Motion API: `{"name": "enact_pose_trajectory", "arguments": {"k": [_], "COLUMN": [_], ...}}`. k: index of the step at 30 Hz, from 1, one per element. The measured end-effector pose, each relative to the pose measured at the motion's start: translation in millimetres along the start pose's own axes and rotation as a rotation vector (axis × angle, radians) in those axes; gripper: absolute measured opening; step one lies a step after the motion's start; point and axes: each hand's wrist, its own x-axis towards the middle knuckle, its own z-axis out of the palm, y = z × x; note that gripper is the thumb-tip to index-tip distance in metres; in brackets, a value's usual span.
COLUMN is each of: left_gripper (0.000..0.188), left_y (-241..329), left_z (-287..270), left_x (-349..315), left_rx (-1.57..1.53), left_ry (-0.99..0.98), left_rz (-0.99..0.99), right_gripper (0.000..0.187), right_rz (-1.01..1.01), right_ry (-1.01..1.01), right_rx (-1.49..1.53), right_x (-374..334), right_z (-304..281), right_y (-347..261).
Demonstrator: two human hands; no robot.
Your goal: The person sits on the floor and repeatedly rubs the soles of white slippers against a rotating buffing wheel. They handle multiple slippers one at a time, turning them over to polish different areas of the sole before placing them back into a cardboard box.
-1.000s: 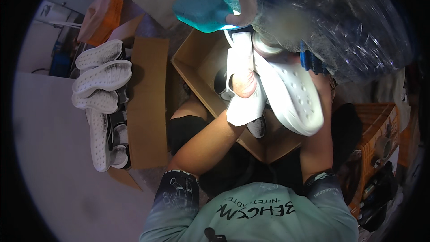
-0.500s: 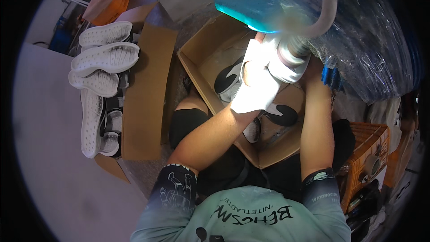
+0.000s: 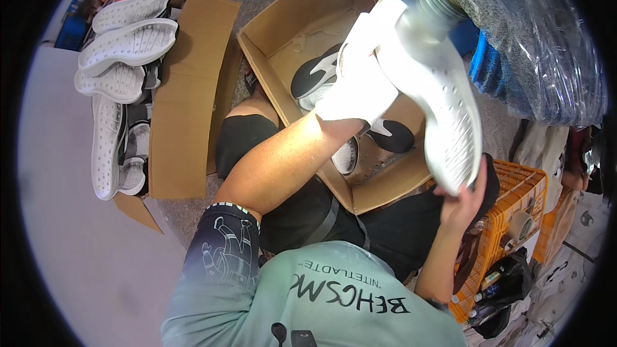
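"Fingers (image 3: 481, 177) of the right hand (image 3: 457, 208): what do we see there?"

"They hold the lower end of a white sole (image 3: 448, 112). The left hand (image 3: 361, 80), covered in white, lies in glare by its upper part; we cannot tell how those fingers stand."

"And around them?"

"We have a cardboard box (image 3: 262, 67) at centre, then an orange crate (image 3: 528, 184) at lower right. Smaller, that sole slants right of centre; smallest, we spot a tape roll (image 3: 519, 224) at lower right."
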Motion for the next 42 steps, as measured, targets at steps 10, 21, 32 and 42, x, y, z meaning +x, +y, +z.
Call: {"name": "enact_pose_trajectory", "arguments": {"k": [10,21,32,42], "left_gripper": [0.035,0.032,0.015,0.008], "left_y": [11.5,6.5,-24.6,-2.6], "left_z": [10.6,6.8,-22.1,-21.7], "left_x": [-19.9,19.2,76.4,83.3], "left_rx": [0.217,0.087,-0.552,-0.335], "left_ry": [-0.019,0.051,0.201,0.584], "left_rz": [-0.077,-0.123,-0.117,-0.334], "right_gripper": [0.099,0.088,0.060,0.053], "right_rz": [0.339,0.176,0.224,0.150], "right_ry": [-0.140,-0.277,-0.514,-0.549], "right_rx": [0.221,0.200,0.485,0.419], "right_x": [-58.6,32.7,110.1,120.0], "right_z": [99.5,131.8,138.4,165.6], "right_y": [-58.3,-57.9,-20.7,-18.6]}}
